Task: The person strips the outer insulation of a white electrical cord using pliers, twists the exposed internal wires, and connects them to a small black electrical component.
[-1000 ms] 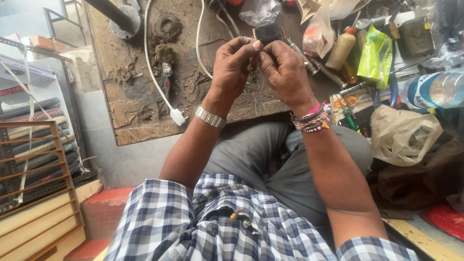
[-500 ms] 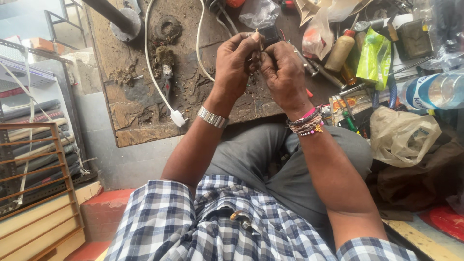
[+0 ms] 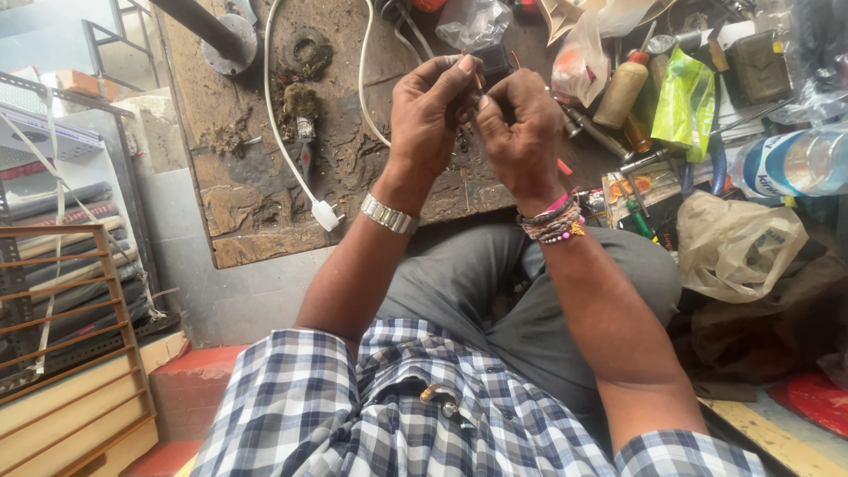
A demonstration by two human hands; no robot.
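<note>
Along the upper right of the frame I see the containers: a tan squeeze bottle (image 3: 621, 88) with a red cap standing among clutter, a clear plastic water bottle (image 3: 789, 164) with a blue label lying on its side at the right edge, and a crumpled beige plastic bag (image 3: 738, 247) below it, its contents hidden. A bright green plastic packet (image 3: 680, 104) sits just beside the squeeze bottle, and a clear bag (image 3: 474, 24) lies at top centre. The thing I am working on is a small dark part (image 3: 495, 64) with thin reddish wires, held up in the upper middle of the frame above the worn wooden table (image 3: 256, 203); it is mostly hidden by my hands, so I cannot tell its exact shape. My left hand (image 3: 430, 115), with a metal watch at the wrist, has its fingers pinched on one wire end beside the part. My right hand (image 3: 523, 132), with coloured bead bracelets, is clenched around the part and wires. A white cable with a plug (image 3: 325, 215) trails down the table at centre left.
</note>
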